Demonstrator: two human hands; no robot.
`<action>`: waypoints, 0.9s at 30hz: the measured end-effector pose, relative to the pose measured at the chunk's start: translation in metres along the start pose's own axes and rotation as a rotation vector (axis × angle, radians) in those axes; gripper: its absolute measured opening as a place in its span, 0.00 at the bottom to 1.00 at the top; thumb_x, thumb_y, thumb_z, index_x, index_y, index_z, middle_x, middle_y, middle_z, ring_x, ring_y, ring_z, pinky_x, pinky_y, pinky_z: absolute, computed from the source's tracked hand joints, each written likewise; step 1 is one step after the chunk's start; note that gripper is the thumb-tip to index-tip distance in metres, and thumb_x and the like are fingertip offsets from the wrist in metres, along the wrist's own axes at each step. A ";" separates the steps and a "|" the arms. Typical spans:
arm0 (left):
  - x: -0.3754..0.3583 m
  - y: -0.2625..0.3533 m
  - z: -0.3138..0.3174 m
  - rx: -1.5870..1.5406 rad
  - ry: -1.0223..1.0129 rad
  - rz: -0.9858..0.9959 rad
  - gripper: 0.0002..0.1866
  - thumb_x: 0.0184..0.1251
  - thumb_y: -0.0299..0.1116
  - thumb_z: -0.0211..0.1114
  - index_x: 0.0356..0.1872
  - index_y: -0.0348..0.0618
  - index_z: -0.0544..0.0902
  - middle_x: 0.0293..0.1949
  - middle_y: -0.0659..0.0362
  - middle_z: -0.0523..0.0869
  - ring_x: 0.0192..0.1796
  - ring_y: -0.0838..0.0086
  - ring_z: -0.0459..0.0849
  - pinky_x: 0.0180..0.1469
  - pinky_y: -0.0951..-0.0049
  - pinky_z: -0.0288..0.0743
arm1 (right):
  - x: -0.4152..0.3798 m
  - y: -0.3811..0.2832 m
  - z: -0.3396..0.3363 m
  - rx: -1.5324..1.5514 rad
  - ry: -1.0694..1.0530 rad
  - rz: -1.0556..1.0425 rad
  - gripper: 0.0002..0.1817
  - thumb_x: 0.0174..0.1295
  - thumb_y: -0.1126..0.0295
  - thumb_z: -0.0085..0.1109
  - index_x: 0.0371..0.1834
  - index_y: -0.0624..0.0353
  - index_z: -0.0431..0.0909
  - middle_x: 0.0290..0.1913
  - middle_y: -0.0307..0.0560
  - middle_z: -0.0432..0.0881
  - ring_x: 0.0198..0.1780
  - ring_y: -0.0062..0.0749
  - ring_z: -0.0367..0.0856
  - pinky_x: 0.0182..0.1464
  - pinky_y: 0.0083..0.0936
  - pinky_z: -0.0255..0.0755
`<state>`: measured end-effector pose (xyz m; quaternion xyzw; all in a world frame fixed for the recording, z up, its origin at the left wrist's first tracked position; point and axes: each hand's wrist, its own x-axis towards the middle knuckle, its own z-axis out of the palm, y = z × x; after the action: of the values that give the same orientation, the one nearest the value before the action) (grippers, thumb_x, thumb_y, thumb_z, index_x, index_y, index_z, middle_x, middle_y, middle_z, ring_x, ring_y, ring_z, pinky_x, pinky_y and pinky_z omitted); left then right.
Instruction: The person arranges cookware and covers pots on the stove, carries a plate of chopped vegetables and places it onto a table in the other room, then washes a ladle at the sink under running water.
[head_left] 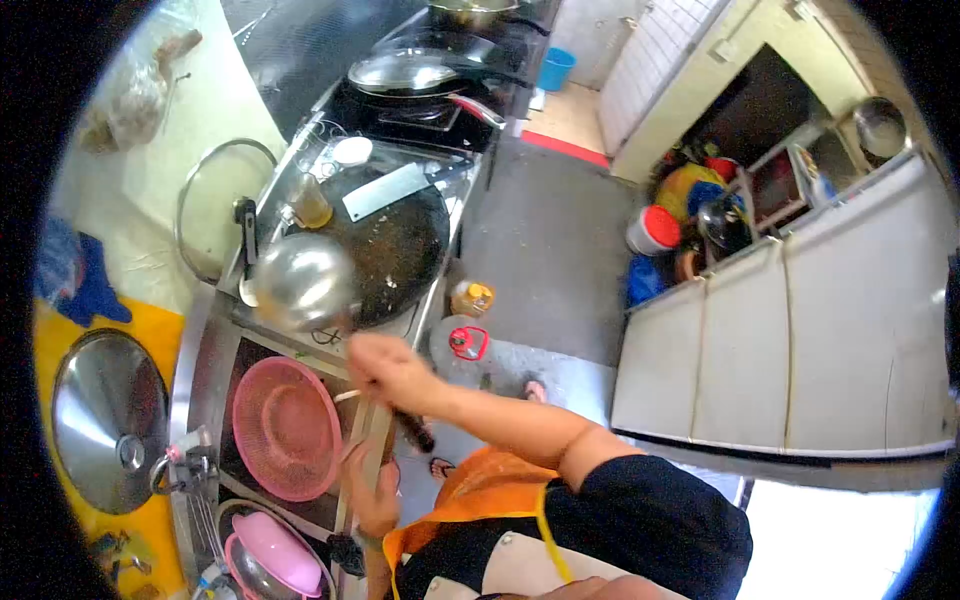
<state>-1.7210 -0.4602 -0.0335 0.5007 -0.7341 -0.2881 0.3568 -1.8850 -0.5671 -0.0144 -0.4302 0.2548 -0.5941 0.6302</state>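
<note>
My right hand point(390, 372) is closed around the dark handle point(413, 430) of a round, shiny metal pan point(305, 282). The pan is raised over the near end of the counter, its rounded metal side showing, slightly blurred. Below it, near the sink edge, my left hand point(372, 490) has its fingers stretched out and holds nothing visible. A pink mesh basket point(287, 428) sits in the sink beside my left hand. Past the pan lies a cleaver point(386, 192) on a dark round board point(410, 245), next to a jar of yellowish liquid point(310, 205).
A lidded pan point(402, 72) stands on the stove. A large metal lid point(112, 420) lies on the yellow surface at left. Pink bowls point(280, 555) are by the sink. Bottles with yellow point(475, 297) and red point(467, 343) tops stand along the counter's floor side. White cabinets point(740, 350) line the right.
</note>
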 end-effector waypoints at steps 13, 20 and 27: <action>0.175 -0.002 0.176 1.020 0.380 -0.220 0.19 0.62 0.42 0.56 0.49 0.41 0.73 0.37 0.49 0.80 0.35 0.54 0.80 0.34 0.58 0.73 | -0.074 -0.118 -0.389 -0.679 0.123 0.447 0.19 0.60 0.59 0.53 0.49 0.61 0.75 0.48 0.54 0.79 0.49 0.39 0.78 0.50 0.31 0.71; 0.212 -0.102 0.162 1.102 0.099 -0.370 0.19 0.63 0.39 0.54 0.54 0.48 0.72 0.41 0.51 0.80 0.40 0.56 0.80 0.38 0.57 0.73 | -0.246 -0.137 -0.541 -1.140 0.574 0.699 0.16 0.57 0.58 0.54 0.38 0.57 0.81 0.37 0.52 0.82 0.42 0.43 0.81 0.45 0.34 0.73; 0.198 -0.032 0.212 1.197 0.339 -0.041 0.17 0.64 0.37 0.54 0.48 0.36 0.75 0.40 0.43 0.78 0.44 0.52 0.75 0.46 0.57 0.68 | -0.256 -0.121 -0.647 -1.000 0.460 0.872 0.20 0.56 0.53 0.56 0.40 0.60 0.80 0.40 0.54 0.82 0.43 0.42 0.80 0.45 0.33 0.72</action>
<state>-1.9248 -0.6436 -0.1351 0.6667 -0.6917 0.2501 0.1201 -2.5291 -0.4651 -0.2841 -0.3903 0.7737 -0.1744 0.4675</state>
